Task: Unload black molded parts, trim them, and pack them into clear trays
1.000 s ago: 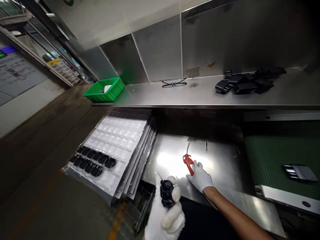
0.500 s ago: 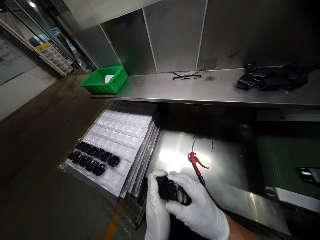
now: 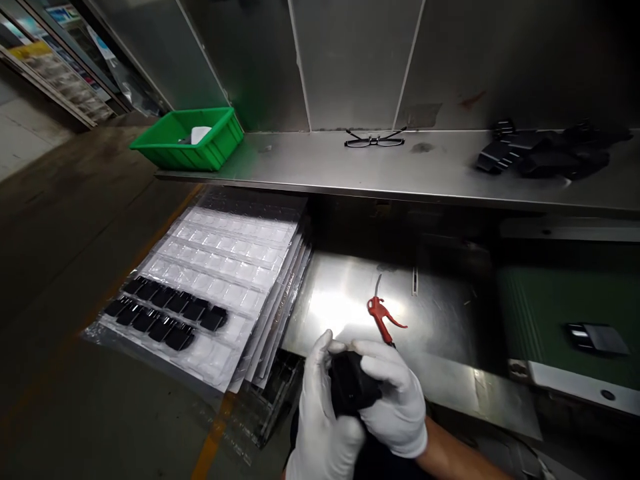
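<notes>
Between my two white-gloved hands is a small black plastic part (image 3: 351, 383), held low in front of my body. My left hand (image 3: 320, 407) is closed along its left side, fingers up and thumb near its lower edge. My right hand (image 3: 395, 393) grips it from the right, fingers over its top. The exact kind of part cannot be made out. Just beyond the hands a red air blow gun (image 3: 381, 317) lies on the metal table (image 3: 335, 300). To the left, a stack of clear blister trays (image 3: 220, 267) carries two rows of similar black parts (image 3: 155, 293).
On the metal shelf (image 3: 300, 160) stand a green bin (image 3: 190, 143) with a white item inside, a pair of glasses (image 3: 374, 141) and a pile of black pieces (image 3: 545, 153). At right, a green conveyor belt (image 3: 545, 287) bears one black part (image 3: 597, 339).
The black part has been turned in my hands, so a different face shows. My right fingers have shifted over its top. The view has tilted slightly, bringing more of the conveyor into sight.
</notes>
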`<action>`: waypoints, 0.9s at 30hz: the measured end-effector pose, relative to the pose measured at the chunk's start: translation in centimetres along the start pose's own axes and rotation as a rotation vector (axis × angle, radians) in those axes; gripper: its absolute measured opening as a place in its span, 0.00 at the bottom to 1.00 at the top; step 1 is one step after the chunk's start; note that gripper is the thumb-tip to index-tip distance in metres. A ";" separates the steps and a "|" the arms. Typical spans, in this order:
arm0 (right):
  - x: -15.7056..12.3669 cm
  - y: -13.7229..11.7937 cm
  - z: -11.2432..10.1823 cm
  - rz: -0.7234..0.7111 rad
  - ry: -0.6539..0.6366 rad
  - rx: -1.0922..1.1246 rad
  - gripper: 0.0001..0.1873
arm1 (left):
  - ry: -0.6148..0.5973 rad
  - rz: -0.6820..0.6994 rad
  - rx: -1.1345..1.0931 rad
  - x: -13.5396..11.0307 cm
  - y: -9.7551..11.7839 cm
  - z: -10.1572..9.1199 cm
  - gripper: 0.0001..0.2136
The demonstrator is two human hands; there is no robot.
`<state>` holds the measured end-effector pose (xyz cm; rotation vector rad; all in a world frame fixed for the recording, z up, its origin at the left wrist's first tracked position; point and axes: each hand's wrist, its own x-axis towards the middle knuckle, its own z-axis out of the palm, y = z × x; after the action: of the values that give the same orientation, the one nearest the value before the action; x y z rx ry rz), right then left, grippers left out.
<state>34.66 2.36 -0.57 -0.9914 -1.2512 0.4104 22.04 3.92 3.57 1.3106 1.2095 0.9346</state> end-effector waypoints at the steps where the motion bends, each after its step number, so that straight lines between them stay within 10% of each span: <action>1: -0.6 0.2 0.4 0.043 0.059 0.037 0.21 | -0.026 0.050 0.073 0.0 0.1 0.1 0.44; 17: -4.0 0.6 2.6 0.228 0.119 0.172 0.12 | 0.070 0.458 0.677 -0.5 0.0 0.1 0.30; 27: -2.9 0.2 3.4 0.255 0.125 0.056 0.21 | 0.141 0.312 0.642 -0.6 -0.5 0.8 0.26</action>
<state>30.72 1.65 -2.54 -1.1154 -0.9990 0.5688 22.61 3.10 3.04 2.0125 1.5133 0.8983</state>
